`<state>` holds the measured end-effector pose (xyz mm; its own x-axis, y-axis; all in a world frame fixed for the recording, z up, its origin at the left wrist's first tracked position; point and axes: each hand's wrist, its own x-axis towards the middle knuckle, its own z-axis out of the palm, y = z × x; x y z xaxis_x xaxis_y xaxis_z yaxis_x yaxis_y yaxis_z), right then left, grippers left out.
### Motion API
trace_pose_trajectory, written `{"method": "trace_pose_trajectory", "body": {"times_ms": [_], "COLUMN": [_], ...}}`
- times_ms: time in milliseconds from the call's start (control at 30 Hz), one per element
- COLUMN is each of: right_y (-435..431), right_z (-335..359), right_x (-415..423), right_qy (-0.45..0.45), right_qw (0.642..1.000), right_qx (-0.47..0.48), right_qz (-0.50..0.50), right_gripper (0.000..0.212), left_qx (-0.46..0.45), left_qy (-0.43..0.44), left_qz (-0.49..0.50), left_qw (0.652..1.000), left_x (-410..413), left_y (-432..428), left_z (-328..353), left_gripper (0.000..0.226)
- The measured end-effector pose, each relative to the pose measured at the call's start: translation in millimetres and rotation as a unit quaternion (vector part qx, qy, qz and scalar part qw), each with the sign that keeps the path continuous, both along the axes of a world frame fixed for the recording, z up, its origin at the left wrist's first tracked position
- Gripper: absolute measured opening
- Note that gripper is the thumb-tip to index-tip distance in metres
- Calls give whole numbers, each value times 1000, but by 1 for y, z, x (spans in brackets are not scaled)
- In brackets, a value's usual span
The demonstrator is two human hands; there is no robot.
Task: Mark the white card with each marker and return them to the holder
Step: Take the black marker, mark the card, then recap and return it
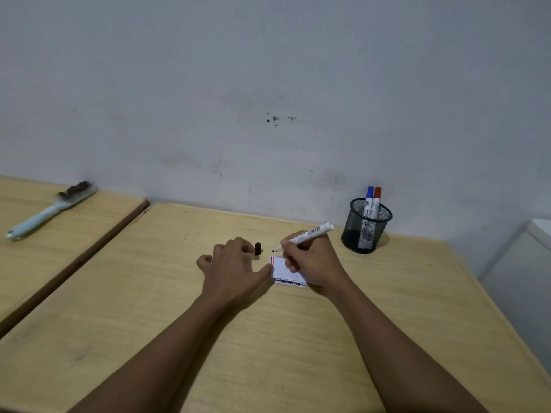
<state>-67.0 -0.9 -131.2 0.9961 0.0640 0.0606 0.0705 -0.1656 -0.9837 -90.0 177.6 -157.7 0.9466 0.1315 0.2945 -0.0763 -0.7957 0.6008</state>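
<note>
Head view: right hand (pixel 310 260) is clamped on the uncapped white-barrelled black marker (pixel 304 237), its tip just beyond the small white card's (pixel 287 271) far-left corner and its long axis slanting up-right toward the black mesh holder (pixel 366 226). Left hand (pixel 235 271) pinches the black cap (pixel 258 248), left of the card.

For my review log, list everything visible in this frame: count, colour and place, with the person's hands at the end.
white card: 1, white with blue, red and dark marks along its edges, on the table between the hands
black marker: 1, white body, dark tip, uncapped, held above the card
cap: 1, black, at the left fingers
holder: 1, black mesh cup, back right of the table
capped markers: 2, blue cap and red cap, standing in the holder
brush: 1, pale blue handle, dark bristles, on the left table
table: wood, under the hands
left hand: holding the cap
right hand: gripping the marker
</note>
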Motion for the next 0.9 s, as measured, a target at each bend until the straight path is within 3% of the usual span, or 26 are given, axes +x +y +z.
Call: {"method": "trace_pose_trajectory", "body": {"times_ms": [300, 700, 900], "right_y": [4, 7, 5], "right_z": [-16, -23, -21], "right_x": [2, 7, 7], "right_qy": [-19, -45, -43], "right_qw": [996, 985, 985], "right_qx": [-80, -161, -161], "right_qz": [-42, -47, -35], "right_gripper": [22, 19, 32], "left_qx": [57, 71, 60], "left_qy": [21, 46, 38], "left_qz": [-44, -39, -40], "left_qw": [997, 996, 997], "left_x": [2, 1, 1], "left_y": [1, -2, -2], "left_z": [-7, -4, -4], "left_gripper": [20, 22, 23]}}
